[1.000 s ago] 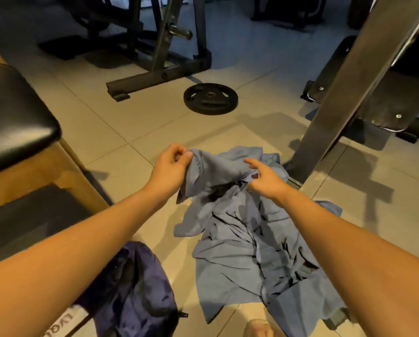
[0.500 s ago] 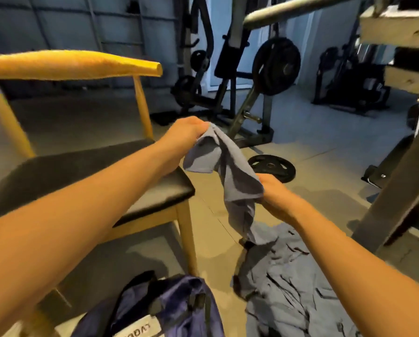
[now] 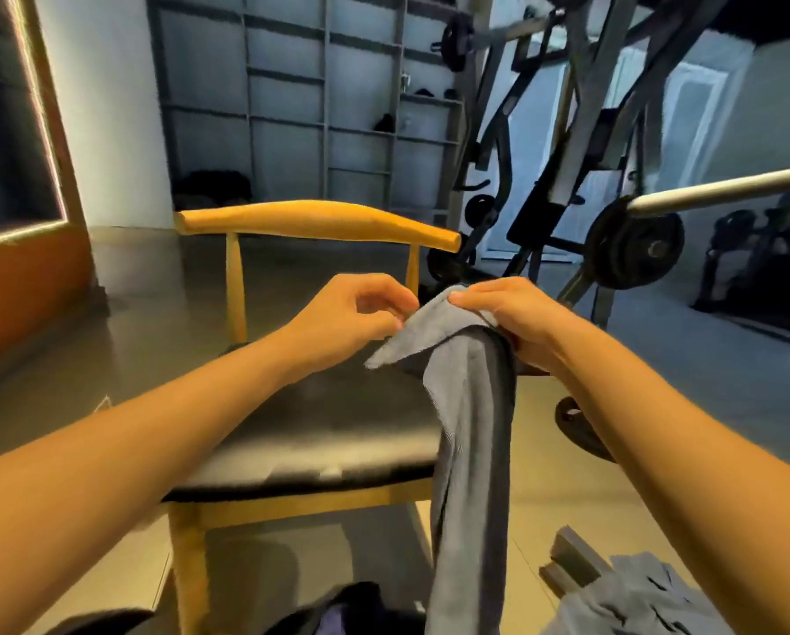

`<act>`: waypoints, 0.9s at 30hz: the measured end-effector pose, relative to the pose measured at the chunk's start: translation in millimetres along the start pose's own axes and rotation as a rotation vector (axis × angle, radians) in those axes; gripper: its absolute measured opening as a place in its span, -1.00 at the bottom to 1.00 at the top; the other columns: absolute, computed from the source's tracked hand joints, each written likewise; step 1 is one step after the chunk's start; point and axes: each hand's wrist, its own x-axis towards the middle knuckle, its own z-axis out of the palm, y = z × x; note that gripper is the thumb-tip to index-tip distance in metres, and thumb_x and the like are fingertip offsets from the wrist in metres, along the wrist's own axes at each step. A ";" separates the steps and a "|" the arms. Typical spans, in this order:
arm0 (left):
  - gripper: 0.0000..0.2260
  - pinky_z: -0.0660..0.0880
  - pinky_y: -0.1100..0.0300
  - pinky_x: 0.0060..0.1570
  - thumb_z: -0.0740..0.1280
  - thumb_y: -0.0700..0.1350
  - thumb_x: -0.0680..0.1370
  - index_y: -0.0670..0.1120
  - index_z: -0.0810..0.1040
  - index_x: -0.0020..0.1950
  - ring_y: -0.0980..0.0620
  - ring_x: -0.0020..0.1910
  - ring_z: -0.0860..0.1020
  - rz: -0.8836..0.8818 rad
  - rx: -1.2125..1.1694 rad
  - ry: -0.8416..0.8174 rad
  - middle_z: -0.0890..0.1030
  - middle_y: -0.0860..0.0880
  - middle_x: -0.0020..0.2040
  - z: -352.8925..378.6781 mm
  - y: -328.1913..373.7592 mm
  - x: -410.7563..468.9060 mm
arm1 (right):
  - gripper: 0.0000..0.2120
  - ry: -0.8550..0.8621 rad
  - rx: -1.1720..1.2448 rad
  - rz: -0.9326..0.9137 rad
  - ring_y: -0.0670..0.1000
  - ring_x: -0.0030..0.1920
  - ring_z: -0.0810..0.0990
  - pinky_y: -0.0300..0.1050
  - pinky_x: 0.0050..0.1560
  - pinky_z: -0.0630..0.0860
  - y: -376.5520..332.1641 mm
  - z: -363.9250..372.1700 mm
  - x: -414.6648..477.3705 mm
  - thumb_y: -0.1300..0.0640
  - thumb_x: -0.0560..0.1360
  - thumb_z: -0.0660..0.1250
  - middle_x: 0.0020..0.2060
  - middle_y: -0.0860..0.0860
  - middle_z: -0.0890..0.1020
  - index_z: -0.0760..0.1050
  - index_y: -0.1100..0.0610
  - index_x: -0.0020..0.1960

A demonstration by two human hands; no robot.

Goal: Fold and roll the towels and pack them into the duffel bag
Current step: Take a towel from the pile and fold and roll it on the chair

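Head view: right hand (image 3: pixel 516 313) fingers clamp the top of a grey towel (image 3: pixel 471 428) hanging before the chair (image 3: pixel 315 222); left hand (image 3: pixel 351 313) fingers pinch its corner. Folding looks barely begun. Crumpled towels (image 3: pixel 636 602) lie right of the chair, and the duffel bag (image 3: pixel 333 616) sits below it.

We see a dim gym: tiled floor (image 3: pixel 539 506), a wooden chair (image 3: pixel 319 220), grey wall shelving (image 3: pixel 292 112), a loaded barbell (image 3: pixel 723 193) and, perhaps, a light-edged mirror (image 3: pixel 8 130) at left.
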 end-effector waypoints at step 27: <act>-0.80 0.64 0.10 -0.23 0.39 -0.15 0.61 -0.29 0.68 -0.06 -0.08 -0.20 0.56 -0.543 -0.052 0.457 0.62 -0.19 -0.19 -94.6 -73.6 15.6 | -0.67 -0.138 -0.388 -0.059 0.15 -0.08 0.61 -0.05 -0.10 0.59 -17.4 108.5 115.1 0.08 0.60 0.36 -0.08 0.20 0.62 0.58 0.34 0.19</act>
